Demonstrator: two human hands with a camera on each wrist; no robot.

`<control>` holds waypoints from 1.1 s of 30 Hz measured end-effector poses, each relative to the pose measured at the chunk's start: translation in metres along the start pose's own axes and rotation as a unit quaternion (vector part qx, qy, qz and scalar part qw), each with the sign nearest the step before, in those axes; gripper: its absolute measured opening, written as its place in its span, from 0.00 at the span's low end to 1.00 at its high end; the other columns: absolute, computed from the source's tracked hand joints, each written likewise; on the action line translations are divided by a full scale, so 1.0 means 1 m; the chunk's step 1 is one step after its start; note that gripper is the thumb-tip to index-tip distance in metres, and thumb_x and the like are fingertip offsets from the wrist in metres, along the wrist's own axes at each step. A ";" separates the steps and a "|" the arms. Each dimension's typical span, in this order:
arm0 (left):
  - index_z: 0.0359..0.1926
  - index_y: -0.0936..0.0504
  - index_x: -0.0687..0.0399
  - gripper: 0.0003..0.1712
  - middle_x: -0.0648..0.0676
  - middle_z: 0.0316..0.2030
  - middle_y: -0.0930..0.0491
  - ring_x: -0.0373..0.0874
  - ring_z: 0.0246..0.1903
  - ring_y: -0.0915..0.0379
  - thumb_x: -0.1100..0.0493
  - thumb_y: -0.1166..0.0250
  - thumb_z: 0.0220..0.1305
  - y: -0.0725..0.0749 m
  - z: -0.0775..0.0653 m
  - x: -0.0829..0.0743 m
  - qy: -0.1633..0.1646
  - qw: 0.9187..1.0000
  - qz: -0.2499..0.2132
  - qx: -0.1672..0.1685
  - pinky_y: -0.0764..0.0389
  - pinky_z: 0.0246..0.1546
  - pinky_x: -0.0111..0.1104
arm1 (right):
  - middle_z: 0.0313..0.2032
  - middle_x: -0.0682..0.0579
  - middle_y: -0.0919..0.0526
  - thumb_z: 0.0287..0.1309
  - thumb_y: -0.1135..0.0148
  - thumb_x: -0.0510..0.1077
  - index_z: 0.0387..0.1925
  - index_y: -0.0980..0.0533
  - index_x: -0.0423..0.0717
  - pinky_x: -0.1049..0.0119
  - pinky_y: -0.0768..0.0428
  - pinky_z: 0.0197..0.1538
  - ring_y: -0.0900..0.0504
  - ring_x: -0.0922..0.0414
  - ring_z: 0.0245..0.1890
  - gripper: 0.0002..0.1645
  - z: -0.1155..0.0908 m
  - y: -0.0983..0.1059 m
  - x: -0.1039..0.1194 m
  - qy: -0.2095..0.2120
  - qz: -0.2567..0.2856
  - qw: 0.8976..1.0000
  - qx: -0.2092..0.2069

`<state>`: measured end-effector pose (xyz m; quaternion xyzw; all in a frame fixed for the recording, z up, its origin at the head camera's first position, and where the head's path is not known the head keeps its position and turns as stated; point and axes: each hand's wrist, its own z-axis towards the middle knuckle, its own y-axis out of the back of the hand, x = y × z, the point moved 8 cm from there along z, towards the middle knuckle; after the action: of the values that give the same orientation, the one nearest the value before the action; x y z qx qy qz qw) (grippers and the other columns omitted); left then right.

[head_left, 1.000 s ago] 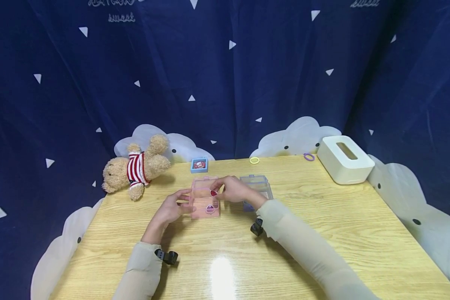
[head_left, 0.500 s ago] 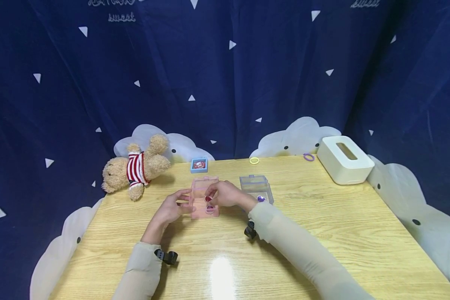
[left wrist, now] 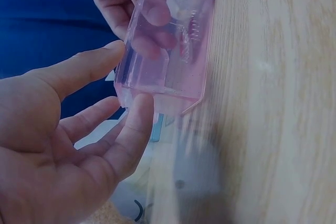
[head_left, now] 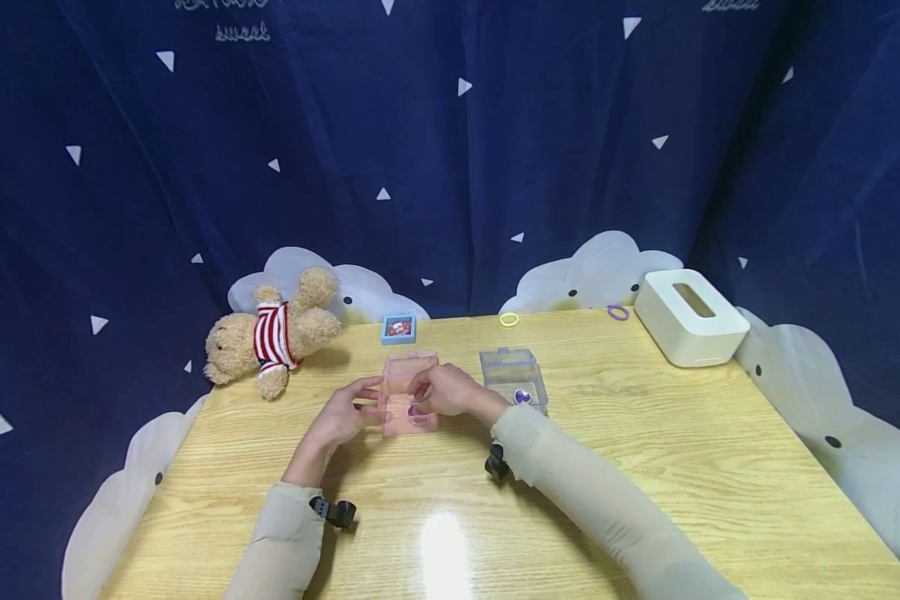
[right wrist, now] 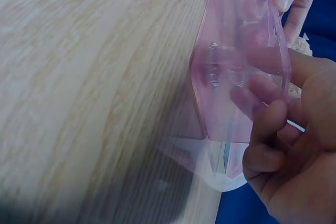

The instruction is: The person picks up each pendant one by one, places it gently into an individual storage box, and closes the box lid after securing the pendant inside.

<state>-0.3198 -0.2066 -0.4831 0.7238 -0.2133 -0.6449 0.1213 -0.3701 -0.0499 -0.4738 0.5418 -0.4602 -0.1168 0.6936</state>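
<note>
A clear pink box (head_left: 392, 427) stands with its lid up at the middle of the table. My left hand (head_left: 343, 414) rests its relaxed, spread fingers against the box's left side. Inside the box, my right hand (head_left: 450, 389) has its fingertips at a small jewelled heart (head_left: 410, 410) with a silvery beaded rim and appears to pinch it; the fingers partly hide it. A second beaded jewelled heart (head_left: 419, 422) lies near the box's front wall. To the right, a clear bluish box (head_left: 510, 365), lid raised, contains a purple jewelled heart (head_left: 522, 397).
Behind the boxes are a small blue box (head_left: 398, 330), a yellow ring (head_left: 508, 319) and a purple ring (head_left: 618, 312). A teddy bear (head_left: 273, 336) lies at the back left. A white tissue box (head_left: 692, 319) stands back right, before a dark blue curtain (head_left: 450, 167).
My right hand has moved left and down into the pink box with the jewelled heart. The bluish box has come into fuller view behind it. My left hand keeps its place.
</note>
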 end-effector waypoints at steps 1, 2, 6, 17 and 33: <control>0.72 0.34 0.57 0.42 0.67 0.58 0.24 0.58 0.53 0.22 0.64 0.27 0.57 0.000 0.000 0.000 0.001 1.000 0.001 0.000 0.19 0.47 0.37 | 0.37 0.59 0.11 0.53 0.27 0.47 0.45 0.15 0.49 0.66 0.20 0.50 0.15 0.62 0.40 0.16 0.000 0.000 0.000 -0.001 0.003 1.000 0.000; 0.72 0.34 0.57 0.42 0.67 0.58 0.24 0.58 0.53 0.23 0.64 0.27 0.57 0.000 0.000 0.000 0.001 1.000 0.001 0.000 0.19 0.47 0.37 | 0.37 0.59 0.11 0.53 0.27 0.47 0.45 0.15 0.48 0.65 0.20 0.50 0.14 0.62 0.40 0.17 0.000 0.000 -0.001 -0.001 0.005 1.000 0.000; 0.72 0.33 0.56 0.42 0.67 0.59 0.25 0.59 0.54 0.24 0.64 0.27 0.57 -0.001 0.000 0.002 0.010 1.000 0.002 0.001 0.19 0.47 0.37 | 0.36 0.59 0.10 0.53 0.27 0.46 0.45 0.15 0.47 0.66 0.20 0.49 0.14 0.63 0.38 0.17 -0.001 0.000 -0.002 0.000 0.014 1.000 -0.001; 0.72 0.33 0.58 0.42 0.69 0.59 0.26 0.58 0.53 0.23 0.65 0.27 0.56 -0.003 -0.001 0.000 0.006 1.000 0.003 0.002 0.19 0.47 0.36 | 0.34 0.60 0.12 0.53 0.29 0.44 0.43 0.15 0.47 0.67 0.21 0.45 0.17 0.64 0.36 0.14 -0.007 0.006 0.000 0.009 0.029 0.999 -0.019; 0.72 0.34 0.59 0.42 0.69 0.58 0.26 0.61 0.54 0.23 0.63 0.28 0.57 -0.001 0.000 -0.003 -0.006 1.000 0.015 0.011 0.18 0.48 0.39 | 0.32 0.56 0.12 0.57 0.33 0.41 0.42 0.15 0.45 0.68 0.23 0.43 0.17 0.58 0.36 0.11 -0.012 0.033 -0.011 -0.006 0.082 0.993 -0.080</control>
<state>-0.3195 -0.2045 -0.4808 0.7181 -0.2320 -0.6449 0.1212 -0.3781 -0.0221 -0.4505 0.4446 -0.4963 -0.0990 0.7391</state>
